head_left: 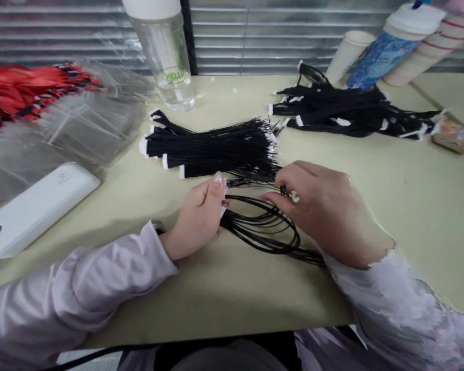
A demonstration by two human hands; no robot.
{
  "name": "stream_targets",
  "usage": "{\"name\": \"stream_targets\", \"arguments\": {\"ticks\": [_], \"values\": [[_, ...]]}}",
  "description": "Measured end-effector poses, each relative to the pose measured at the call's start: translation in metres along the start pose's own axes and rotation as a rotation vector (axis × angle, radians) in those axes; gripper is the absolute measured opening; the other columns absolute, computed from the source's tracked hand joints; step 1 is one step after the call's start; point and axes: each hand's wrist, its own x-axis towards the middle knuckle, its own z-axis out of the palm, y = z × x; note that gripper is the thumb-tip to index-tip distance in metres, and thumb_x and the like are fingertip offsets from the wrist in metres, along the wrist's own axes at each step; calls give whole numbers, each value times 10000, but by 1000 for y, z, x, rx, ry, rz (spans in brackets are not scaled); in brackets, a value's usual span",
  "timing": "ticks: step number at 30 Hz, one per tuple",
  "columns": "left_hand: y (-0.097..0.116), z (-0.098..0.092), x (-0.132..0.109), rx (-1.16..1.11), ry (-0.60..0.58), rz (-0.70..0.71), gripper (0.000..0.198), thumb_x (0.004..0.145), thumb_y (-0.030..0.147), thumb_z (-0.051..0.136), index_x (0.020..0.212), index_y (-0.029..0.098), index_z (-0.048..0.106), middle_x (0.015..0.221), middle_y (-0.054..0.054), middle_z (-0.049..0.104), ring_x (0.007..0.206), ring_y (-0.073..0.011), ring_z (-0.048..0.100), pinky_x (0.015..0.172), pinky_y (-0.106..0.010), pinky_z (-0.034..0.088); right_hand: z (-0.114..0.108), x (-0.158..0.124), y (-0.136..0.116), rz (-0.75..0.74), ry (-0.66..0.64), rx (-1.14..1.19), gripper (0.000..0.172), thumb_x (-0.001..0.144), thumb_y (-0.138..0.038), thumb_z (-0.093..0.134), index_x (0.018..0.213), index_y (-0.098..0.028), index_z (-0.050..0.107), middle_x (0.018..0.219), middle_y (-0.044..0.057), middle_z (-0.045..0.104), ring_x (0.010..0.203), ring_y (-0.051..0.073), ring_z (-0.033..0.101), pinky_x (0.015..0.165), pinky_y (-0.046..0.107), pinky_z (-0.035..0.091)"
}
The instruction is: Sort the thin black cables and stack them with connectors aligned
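Left hand (197,219) closed in pinch on looped black wires (265,232), right hand (320,214) half curled, pinching same wires, loop near front edge of table (216,301), bigger wire bundle (212,152) behind

On the table (232,299), one wire bundle (212,154) lies in the middle, and a second wire bundle (351,111) lies farther to the right. A loop of wires (266,232) is nearer, between the left hand (197,219) and the right hand (325,211). At left are plastic bags (62,134), with a power bank (34,211) at their near side. A water bottle (166,56) stands behind the middle bundle, and cups (382,54) stand behind the right one.
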Motion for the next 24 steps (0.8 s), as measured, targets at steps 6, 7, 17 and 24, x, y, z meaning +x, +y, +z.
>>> {"name": "stream_targets", "arguments": {"ticks": [6,7,17,24], "values": [[-1,2,4,-65,101,-67,386,816,523,383,683,170,464,516,33,434,293,-59,393,213,-166,345,-17,-7,20,109,-512,124,435,780,-451,486,454,-164,482,437,1,435,405,74,275,427,251,201],[-1,2,4,-66,112,-73,396,815,534,373,688,171,466,520,33,436,288,-57,387,208,-166,338,-20,-8,19,72,-593,213,422,801,-415,462,466,-161,495,445,1,450,399,67,278,420,246,205],[0,2,2,-32,89,-11,451,833,558,298,681,165,460,487,34,421,287,-52,386,228,-149,329,-6,-4,-16,-30,-464,790,322,869,-323,367,607,-149,434,552,-27,439,524,61,338,483,200,267],[0,2,2,-39,98,-5,432,824,551,337,673,163,455,517,33,439,296,-54,405,228,-155,330,11,0,-28,5,-342,717,259,849,-282,400,678,-152,545,558,-36,485,501,55,357,506,215,260]]}}
